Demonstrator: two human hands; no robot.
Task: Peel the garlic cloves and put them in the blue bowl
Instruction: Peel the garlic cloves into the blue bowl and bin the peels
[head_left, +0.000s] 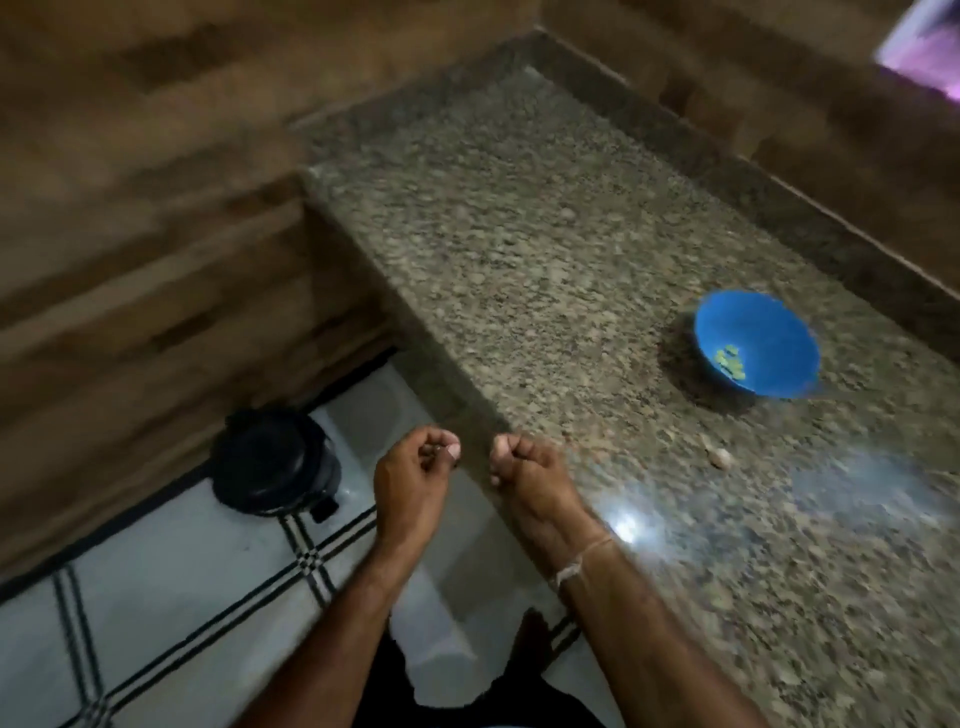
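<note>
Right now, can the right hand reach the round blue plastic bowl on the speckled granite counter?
Probably yes: only bare counter lies between the right hand and the blue bowl; nothing blocks.

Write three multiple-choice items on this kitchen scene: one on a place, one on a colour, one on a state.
1. Where does the round blue bowl stand?
A. in a sink
B. on the speckled granite counter
C. on a chair

2. What colour is the round lidded bin on the white tiled floor?
A. red
B. black
C. green

3. What state is the bowl in?
A. upside down
B. empty
C. upright, with a few small pale pieces inside

Key:
1 B, since the bowl rests on the granite top near the back wall.
2 B, since the bin shows dark black against the pale tiles.
3 C, since its opening faces up and the pieces lie at its bottom.
</note>
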